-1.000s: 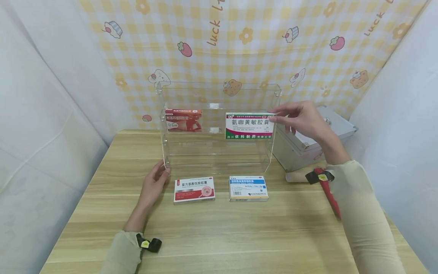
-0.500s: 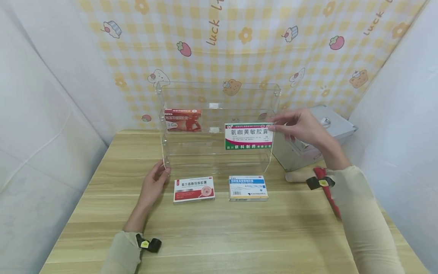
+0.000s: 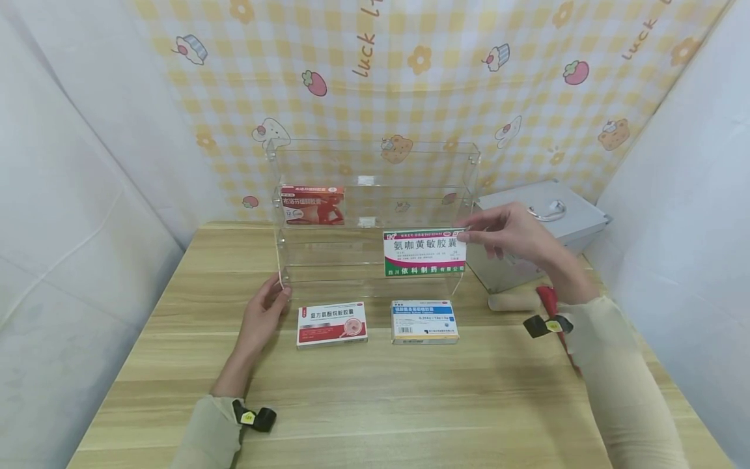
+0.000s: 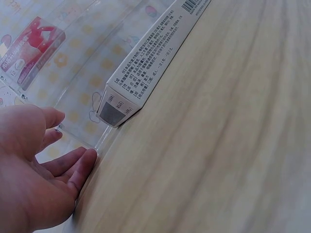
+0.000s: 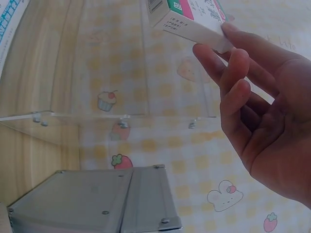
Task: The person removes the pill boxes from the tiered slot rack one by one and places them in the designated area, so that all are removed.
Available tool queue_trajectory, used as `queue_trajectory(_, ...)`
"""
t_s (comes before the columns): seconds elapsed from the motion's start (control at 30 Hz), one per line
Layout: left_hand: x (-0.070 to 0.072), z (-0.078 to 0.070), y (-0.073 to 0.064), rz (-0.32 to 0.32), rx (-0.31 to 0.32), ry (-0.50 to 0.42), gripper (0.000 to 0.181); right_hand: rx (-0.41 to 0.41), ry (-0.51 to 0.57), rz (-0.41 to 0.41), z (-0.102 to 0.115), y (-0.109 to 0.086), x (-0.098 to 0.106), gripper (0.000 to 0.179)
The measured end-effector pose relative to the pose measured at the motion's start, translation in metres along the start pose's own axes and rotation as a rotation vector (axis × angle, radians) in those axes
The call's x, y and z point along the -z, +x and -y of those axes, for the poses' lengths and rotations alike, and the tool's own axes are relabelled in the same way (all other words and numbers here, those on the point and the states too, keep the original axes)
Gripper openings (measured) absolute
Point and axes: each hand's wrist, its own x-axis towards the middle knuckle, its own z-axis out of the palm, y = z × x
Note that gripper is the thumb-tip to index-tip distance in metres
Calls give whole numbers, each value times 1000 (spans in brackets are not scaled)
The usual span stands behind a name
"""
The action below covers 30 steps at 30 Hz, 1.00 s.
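My right hand (image 3: pixel 512 234) pinches the right end of a white, green and magenta medicine box (image 3: pixel 424 253), thumb in front and fingers behind. The box is upright before the lower tiers of a clear acrylic display rack (image 3: pixel 375 163). In the right wrist view that box (image 5: pixel 194 19) is partly cut off. With thumb and fingers, my left hand (image 3: pixel 263 312) holds the rack's lower left corner. A red medicine box (image 3: pixel 312 206) stands on a middle tier at the left. Before the rack lie a red-and-white medicine box (image 3: pixel 331 324) and a blue-and-white one (image 3: pixel 424 322).
A silver metal case (image 3: pixel 527 221) with a handle stands right of the rack. Beside the right forearm, a red object (image 3: pixel 547 301) and a beige cylindrical one (image 3: pixel 512 301) lie on the wooden table (image 3: pixel 375 404). A yellow checked curtain (image 3: pixel 422 98) hangs behind.
My right hand has lowered the green-and-white medicine box from the middle tier's height to the front of the lower tiers. My left hand stays at the rack's corner.
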Motion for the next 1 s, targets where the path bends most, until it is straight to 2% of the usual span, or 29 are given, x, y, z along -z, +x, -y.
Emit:
queue_trajectory(0.43, 0, 1, 0, 3, 1, -2, 59, -13, -1, 67, -17, -13, -14, 30)
queue_trajectory(0.63, 0, 1, 0, 4, -10, 1, 59, -14, -8, 73, -22, -17, -18, 31)
queue_trajectory(0.77, 0, 1, -1, 2, -13, 8, 58, -47, -7, 73, -18, -22, -21, 31)
queue_trajectory(1.0, 0, 0, -1, 3, -15, 7, 57, -108, 65, 84, -31, -29, -26, 36)
